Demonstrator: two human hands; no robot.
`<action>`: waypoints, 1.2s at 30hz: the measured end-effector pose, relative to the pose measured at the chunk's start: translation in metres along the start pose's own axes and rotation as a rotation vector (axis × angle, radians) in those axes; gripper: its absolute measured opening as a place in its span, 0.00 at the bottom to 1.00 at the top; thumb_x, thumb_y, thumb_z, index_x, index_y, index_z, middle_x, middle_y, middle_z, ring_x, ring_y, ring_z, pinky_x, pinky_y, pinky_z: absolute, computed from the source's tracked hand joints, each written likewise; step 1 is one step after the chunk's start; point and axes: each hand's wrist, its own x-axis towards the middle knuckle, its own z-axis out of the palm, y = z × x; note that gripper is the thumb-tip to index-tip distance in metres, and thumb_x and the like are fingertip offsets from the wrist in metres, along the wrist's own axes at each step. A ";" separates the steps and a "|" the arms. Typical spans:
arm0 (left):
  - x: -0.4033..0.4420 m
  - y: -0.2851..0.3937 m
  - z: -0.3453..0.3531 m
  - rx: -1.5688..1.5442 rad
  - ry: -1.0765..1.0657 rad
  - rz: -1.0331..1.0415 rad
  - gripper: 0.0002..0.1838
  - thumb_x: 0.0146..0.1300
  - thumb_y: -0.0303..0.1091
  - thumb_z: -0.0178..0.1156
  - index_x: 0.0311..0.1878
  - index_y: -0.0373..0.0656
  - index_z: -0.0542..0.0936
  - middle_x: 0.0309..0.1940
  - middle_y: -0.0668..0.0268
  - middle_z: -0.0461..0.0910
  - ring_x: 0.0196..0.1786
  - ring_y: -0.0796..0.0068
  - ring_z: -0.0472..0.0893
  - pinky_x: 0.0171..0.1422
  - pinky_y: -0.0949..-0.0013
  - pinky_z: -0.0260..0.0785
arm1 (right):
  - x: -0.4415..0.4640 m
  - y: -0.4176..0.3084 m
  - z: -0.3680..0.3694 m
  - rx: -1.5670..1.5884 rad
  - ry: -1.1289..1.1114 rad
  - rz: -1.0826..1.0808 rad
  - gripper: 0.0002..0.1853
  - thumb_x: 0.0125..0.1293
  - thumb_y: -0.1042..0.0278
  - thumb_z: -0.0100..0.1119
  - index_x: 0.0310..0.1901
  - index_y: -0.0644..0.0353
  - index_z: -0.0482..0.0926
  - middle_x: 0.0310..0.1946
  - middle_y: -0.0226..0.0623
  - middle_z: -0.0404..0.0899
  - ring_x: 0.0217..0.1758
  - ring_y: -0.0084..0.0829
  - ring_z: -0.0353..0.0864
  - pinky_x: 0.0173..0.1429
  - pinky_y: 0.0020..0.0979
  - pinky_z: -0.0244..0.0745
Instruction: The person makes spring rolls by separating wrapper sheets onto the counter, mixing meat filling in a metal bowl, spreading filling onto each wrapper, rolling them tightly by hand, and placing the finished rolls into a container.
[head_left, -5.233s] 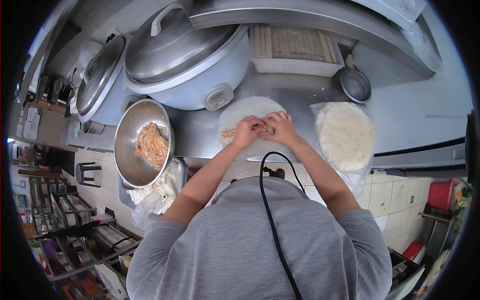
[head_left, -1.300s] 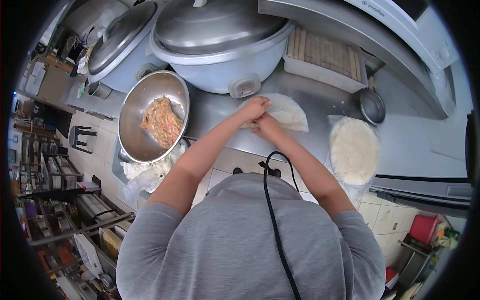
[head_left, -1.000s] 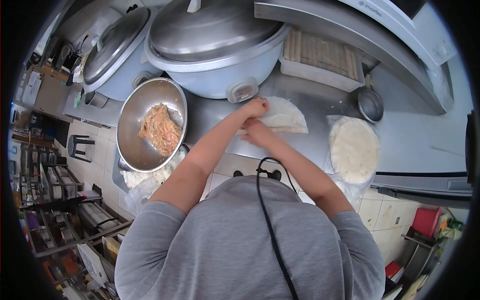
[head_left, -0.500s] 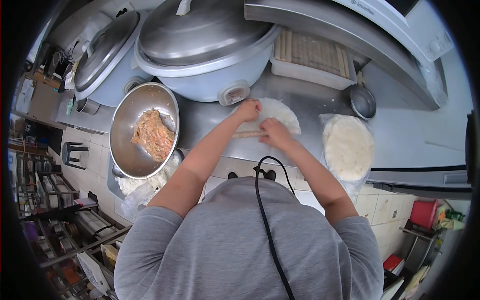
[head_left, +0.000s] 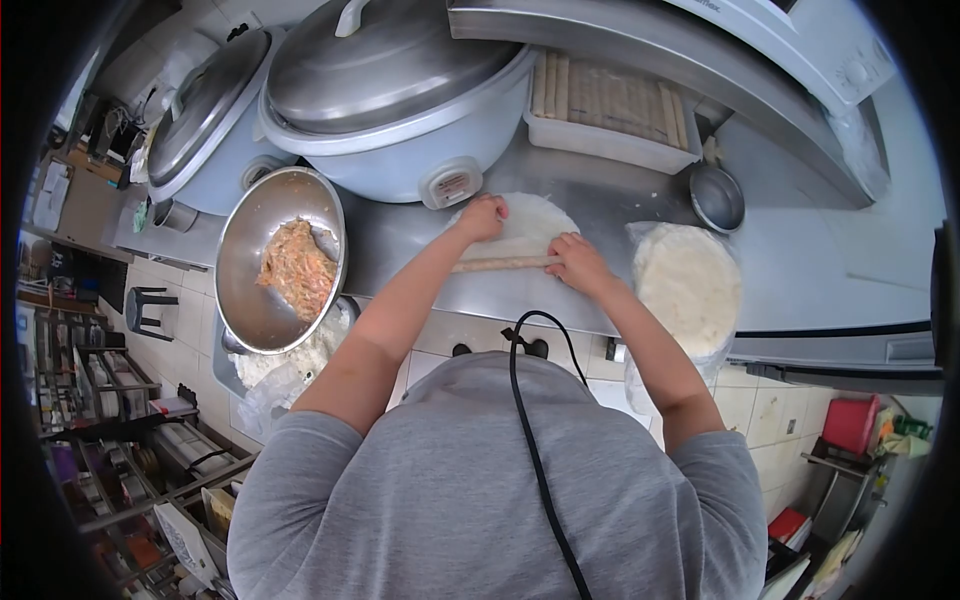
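Observation:
A thin round white wrapper (head_left: 540, 215) lies on the steel counter, its near part wrapped around a long strip of filling as a thin roll (head_left: 505, 264). My left hand (head_left: 484, 217) is closed, its fingers curled at the wrapper's left edge and seeming to pinch it. At the roll's right end, the fingers of my right hand (head_left: 580, 262) are bent around it. To the left stands a steel bowl (head_left: 228, 285) with an orange-flecked minced filling (head_left: 297, 268). A stack of round wrappers (head_left: 688, 285) in clear plastic sits to the right.
Two large lidded cookers (head_left: 400, 165) (head_left: 205, 185) stand along the back left. Behind the wrapper, a white tray (head_left: 610, 145) holds rows of finished rolls (head_left: 605, 95). A small metal bowl (head_left: 717, 198) rests at right, below a steel shelf edge (head_left: 680, 80).
My right hand has slid rightward along the roll to its right end, so more of the roll shows. My left hand stays by the wrapper's left side. The view has shifted slightly.

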 end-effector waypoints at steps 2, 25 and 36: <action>-0.001 0.001 -0.001 0.001 0.002 -0.009 0.10 0.45 0.25 0.57 0.34 0.46 0.78 0.39 0.59 0.76 0.48 0.60 0.76 0.55 0.64 0.66 | -0.002 0.002 -0.003 0.012 0.003 -0.015 0.16 0.48 0.63 0.68 0.37 0.56 0.74 0.40 0.36 0.73 0.49 0.40 0.71 0.53 0.37 0.67; -0.129 -0.010 -0.021 -0.174 0.103 0.006 0.22 0.44 0.24 0.66 0.47 0.40 0.75 0.32 0.59 0.76 0.40 0.60 0.76 0.48 0.62 0.70 | -0.004 0.010 0.003 -0.015 0.010 -0.074 0.15 0.49 0.64 0.67 0.36 0.57 0.73 0.36 0.38 0.74 0.47 0.40 0.72 0.50 0.37 0.69; -0.113 -0.037 -0.027 0.084 0.244 -0.016 0.06 0.49 0.28 0.63 0.31 0.39 0.80 0.31 0.58 0.78 0.37 0.59 0.76 0.44 0.61 0.70 | -0.004 0.025 -0.021 -0.074 0.160 0.059 0.04 0.54 0.68 0.60 0.32 0.57 0.80 0.32 0.35 0.75 0.43 0.38 0.74 0.49 0.36 0.70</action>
